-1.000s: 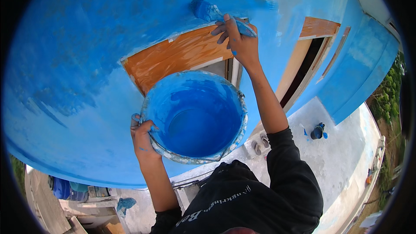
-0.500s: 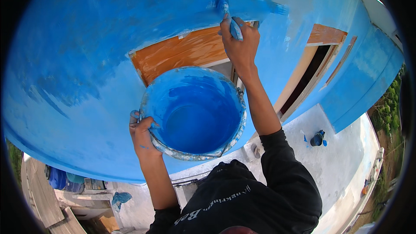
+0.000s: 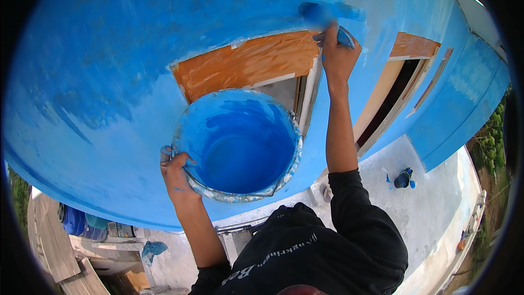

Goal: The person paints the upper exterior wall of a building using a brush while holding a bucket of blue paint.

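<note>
Thumb and fingers of my left hand (image 3: 179, 177) are clamped over the left side of a round bucket (image 3: 190, 131) with a paint-crusted rim. Blue paint (image 3: 240, 164) lies in its bottom, and the inner side is smeared with it. Above and to the right, my right hand (image 3: 339, 57) grips a paintbrush (image 3: 345, 38) by its blue-stained handle. The brush head is blurred against the wall (image 3: 136, 38), at a dark blue streak of paint. Blue flecks mark both hands.
Orange-brown covering (image 3: 245, 63) spans the upper part of a window just below the brush. A doorway (image 3: 390, 98) stands farther right. On the pale floor sits a small dark pot (image 3: 403, 178). Wooden boards (image 3: 54, 235) and a crumpled blue bag (image 3: 153, 249) lie at lower left.
My right hand and the brush have moved right along the wall. The bucket in my left hand has shifted slightly left.
</note>
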Motion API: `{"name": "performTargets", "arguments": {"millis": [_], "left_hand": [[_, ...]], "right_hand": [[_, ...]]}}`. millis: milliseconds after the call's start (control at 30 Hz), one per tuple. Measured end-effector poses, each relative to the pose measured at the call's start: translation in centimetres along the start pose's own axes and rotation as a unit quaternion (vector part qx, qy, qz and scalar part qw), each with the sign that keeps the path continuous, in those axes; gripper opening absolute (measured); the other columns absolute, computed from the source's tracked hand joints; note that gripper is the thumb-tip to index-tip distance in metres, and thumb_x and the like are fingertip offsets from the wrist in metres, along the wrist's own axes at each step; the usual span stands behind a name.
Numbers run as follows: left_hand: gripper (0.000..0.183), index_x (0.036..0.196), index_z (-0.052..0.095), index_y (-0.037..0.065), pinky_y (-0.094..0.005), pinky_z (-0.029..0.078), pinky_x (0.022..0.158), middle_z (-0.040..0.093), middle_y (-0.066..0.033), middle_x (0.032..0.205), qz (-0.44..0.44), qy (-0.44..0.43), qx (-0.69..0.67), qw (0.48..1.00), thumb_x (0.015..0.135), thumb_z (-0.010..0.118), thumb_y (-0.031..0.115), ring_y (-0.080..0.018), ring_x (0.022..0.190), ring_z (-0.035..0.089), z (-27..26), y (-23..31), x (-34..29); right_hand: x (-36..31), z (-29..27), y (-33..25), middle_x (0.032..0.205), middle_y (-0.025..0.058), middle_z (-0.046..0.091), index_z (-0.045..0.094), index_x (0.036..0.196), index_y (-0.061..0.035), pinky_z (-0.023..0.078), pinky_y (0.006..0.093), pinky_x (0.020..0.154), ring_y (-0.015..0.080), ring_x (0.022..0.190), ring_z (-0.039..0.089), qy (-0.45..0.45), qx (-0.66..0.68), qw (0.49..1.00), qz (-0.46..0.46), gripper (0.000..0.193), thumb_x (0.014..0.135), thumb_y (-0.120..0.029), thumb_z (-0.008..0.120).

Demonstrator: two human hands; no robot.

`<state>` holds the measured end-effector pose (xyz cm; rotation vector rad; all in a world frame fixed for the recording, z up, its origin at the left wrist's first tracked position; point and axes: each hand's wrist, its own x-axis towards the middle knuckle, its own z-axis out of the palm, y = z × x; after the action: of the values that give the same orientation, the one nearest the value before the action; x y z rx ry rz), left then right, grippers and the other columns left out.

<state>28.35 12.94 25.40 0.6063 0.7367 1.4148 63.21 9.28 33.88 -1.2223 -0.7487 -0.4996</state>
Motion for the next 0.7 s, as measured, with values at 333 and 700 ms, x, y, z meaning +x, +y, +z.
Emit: {"name": "performTargets", "arguments": {"millis": [333, 700], "left_hand": [[0.061, 0.124, 0.038, 0.009, -0.0412, 0.055, 0.071, 0.058, -0.0193, 0.104, -0.007, -0.013, 0.054, 0.998, 0.067, 0.052, -0.006, -0.0307, 0.087, 0.06, 0.6, 0.6, -0.4], [0.073, 0.14, 0.038, 0.008, -0.0417, 0.054, 0.08, 0.057, -0.0193, 0.116, -0.03, -0.005, 0.097, 0.995, 0.069, 0.051, -0.003, -0.0308, 0.094, 0.06, 0.5, 0.7, -0.4]], "right_hand": [[-3.1, 3.3, -4.6, 0.062, 0.0089, 0.068, 0.073, 0.086, 0.0022, 0.047, 0.0283, 0.049, 0.0148, 0.051, 0.063, -0.168, 0.023, 0.985, -0.032, 0.036, 0.095, -0.031, 0.061], [2.1, -1.1, 0.5, 0.07, 0.0097, 0.071, 0.071, 0.087, 0.0042, 0.049, 0.0277, 0.051, 0.0143, 0.054, 0.065, -0.089, 0.027, 0.996, 0.002, 0.036, 0.097, -0.029, 0.06]]}}
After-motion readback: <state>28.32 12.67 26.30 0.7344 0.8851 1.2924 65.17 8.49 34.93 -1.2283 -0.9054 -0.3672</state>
